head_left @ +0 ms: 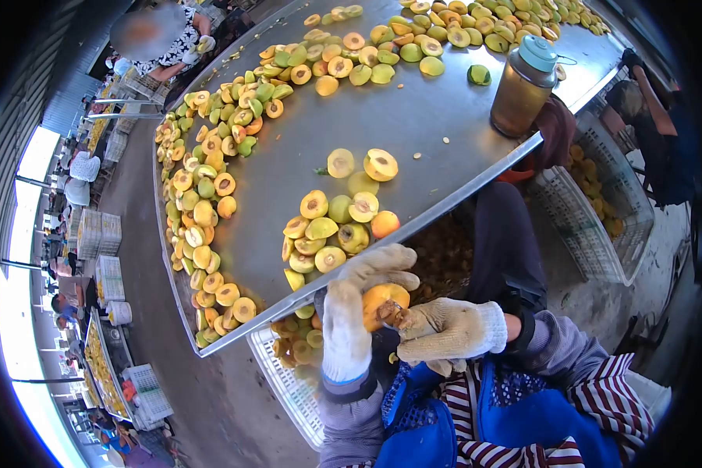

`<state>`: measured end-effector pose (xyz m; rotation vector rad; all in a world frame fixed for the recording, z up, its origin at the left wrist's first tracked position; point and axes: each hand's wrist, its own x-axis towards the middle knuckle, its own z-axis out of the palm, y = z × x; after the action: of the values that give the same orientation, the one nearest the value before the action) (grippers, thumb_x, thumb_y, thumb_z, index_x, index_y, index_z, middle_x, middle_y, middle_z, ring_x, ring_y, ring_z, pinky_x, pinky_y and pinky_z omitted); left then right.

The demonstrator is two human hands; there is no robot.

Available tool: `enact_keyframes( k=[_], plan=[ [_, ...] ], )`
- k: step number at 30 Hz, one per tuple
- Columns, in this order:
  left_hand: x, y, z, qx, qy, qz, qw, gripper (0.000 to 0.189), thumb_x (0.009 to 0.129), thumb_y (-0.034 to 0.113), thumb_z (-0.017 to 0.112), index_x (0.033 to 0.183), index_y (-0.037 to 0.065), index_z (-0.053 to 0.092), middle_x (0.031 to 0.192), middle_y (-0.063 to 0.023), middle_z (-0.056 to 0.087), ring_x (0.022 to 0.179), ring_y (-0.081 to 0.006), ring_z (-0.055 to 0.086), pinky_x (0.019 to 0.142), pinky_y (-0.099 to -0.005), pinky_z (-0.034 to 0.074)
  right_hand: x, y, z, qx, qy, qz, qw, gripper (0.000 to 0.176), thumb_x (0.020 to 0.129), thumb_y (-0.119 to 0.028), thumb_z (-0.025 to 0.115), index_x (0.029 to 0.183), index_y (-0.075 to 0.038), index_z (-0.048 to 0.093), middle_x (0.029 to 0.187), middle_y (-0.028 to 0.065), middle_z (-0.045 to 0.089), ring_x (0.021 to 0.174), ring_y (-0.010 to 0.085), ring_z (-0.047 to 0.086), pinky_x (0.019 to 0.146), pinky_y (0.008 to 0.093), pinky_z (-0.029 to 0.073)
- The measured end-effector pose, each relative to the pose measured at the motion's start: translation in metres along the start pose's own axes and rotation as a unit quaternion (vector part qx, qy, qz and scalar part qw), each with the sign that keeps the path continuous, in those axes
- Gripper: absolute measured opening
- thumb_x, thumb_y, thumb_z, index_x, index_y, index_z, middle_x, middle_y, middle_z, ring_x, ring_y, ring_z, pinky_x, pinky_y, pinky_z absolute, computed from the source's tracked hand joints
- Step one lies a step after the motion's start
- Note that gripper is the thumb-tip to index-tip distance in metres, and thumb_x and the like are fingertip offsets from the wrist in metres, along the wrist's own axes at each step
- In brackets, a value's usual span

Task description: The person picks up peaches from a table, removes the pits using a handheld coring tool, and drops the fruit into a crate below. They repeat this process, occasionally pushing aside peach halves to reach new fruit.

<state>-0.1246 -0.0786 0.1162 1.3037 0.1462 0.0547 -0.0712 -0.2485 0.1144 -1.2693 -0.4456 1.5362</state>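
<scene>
My left hand (pixel 352 312), in a whitish work glove, is curled around a yellow-orange peach half (pixel 385 301) just off the table's near edge. My right hand (pixel 454 331), gloved too, is closed with its fingertips against that half. A brown, rough lump (pixel 391 313), perhaps the pit, shows at the right fingertips. Whether the right fingers grip a small tool is hidden. Beyond my left hand, a small pile of peach halves (pixel 320 228) lies on the metal table (pixel 288 168), some with cut faces up.
Many more halves (pixel 203 191) line the table's left and far sides. A brown bottle with a teal lid (pixel 520 87) stands near the right edge. A white crate (pixel 285 384) sits below left, another crate (pixel 593 226) at right. Co-workers (pixel 181 39) are nearby.
</scene>
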Motion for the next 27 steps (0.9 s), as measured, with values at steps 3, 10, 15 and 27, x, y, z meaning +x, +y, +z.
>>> enact_keyframes(
  k=[3,10,15,27],
  plan=[
    [-0.012,-0.021,0.023,-0.029,0.113,0.105,0.988,0.08,0.094,0.064,0.047,0.137,-0.003,0.047,0.135,-0.019,0.052,0.113,-0.0275,0.059,0.096,-0.0383,0.049,0.0,0.006,-0.003,0.053,-0.015,-0.047,0.997,0.029,0.095,-0.033,0.059,0.089,-0.005,0.062,0.057,0.0029,0.06,0.045,0.0101,0.058,0.041,0.0218,0.045],
    [-0.008,0.008,0.009,0.076,0.018,-0.054,0.996,0.069,0.101,0.056,0.037,0.111,-0.007,0.064,0.109,-0.018,0.067,0.103,-0.024,0.062,0.082,-0.0335,0.054,0.002,0.011,0.002,0.03,-0.03,0.028,0.999,0.029,0.094,-0.033,0.061,0.086,-0.005,0.062,0.058,0.0036,0.061,0.046,0.0102,0.058,0.04,0.0226,0.045],
    [-0.01,0.004,0.012,-0.099,-0.023,-0.032,0.994,0.078,0.1,0.063,0.03,0.122,-0.007,0.056,0.114,-0.0175,0.065,0.097,-0.0233,0.064,0.085,-0.0338,0.052,-0.005,0.009,-0.002,0.081,-0.056,0.024,0.995,0.028,0.093,-0.033,0.061,0.084,-0.006,0.062,0.057,0.0046,0.06,0.041,0.0101,0.055,0.037,0.0217,0.042],
    [-0.022,-0.001,0.016,-0.002,0.018,-0.059,0.998,0.037,0.103,0.028,0.051,0.109,-0.006,0.065,0.099,-0.01,0.07,0.082,-0.0119,0.063,0.075,-0.026,0.051,-0.008,0.027,0.002,0.262,-0.141,0.029,0.954,0.023,0.092,-0.029,0.068,0.088,-0.006,0.065,0.064,-0.0022,0.058,0.048,0.0046,0.051,0.041,0.0193,0.037]
  ],
)
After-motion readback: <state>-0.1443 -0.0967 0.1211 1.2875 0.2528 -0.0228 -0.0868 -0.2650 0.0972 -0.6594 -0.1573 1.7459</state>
